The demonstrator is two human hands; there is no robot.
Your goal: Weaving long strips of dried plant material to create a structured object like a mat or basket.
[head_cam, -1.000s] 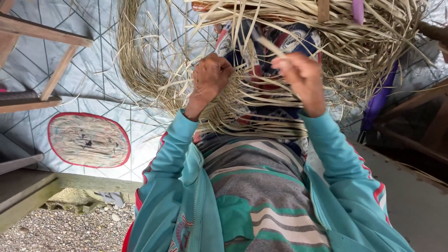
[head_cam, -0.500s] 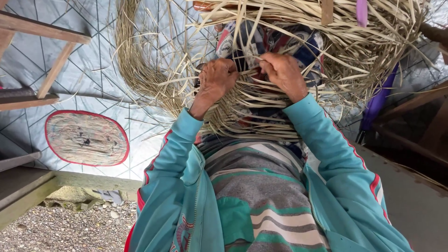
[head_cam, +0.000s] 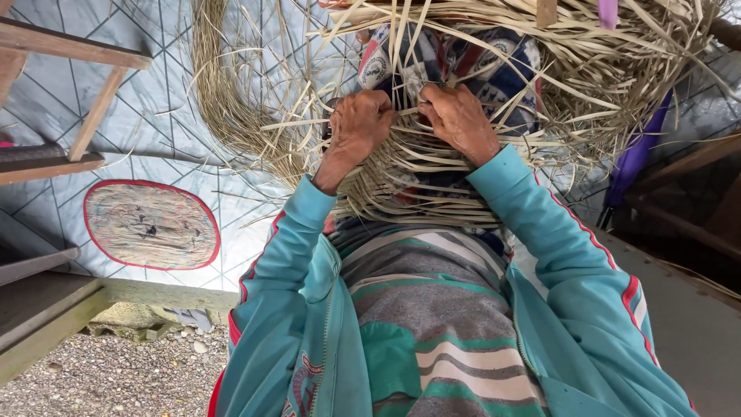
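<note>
A half-woven mat of pale dry straw strips [head_cam: 417, 181] lies across my lap, over a patterned blue, red and white cloth [head_cam: 494, 58]. My left hand [head_cam: 356, 127] presses on the woven edge with its fingers curled around strips. My right hand [head_cam: 459, 120] sits close beside it, fingers pinching strips at the same working edge. Loose strips [head_cam: 602, 69] fan out beyond both hands. Both arms wear teal sleeves with red piping.
A long bundle of loose straw [head_cam: 224, 85] curves over the pale patterned floor sheet at the left. An oval woven mat with a red rim [head_cam: 150, 225] lies on it. Wooden furniture legs [head_cam: 93, 116] stand at far left, a purple strip [head_cam: 637, 154] at right, gravel [head_cam: 100, 378] below.
My right hand, raised a second ago with a strip pulled up, has come down to the weave beside my left hand. The left hand has stayed in place.
</note>
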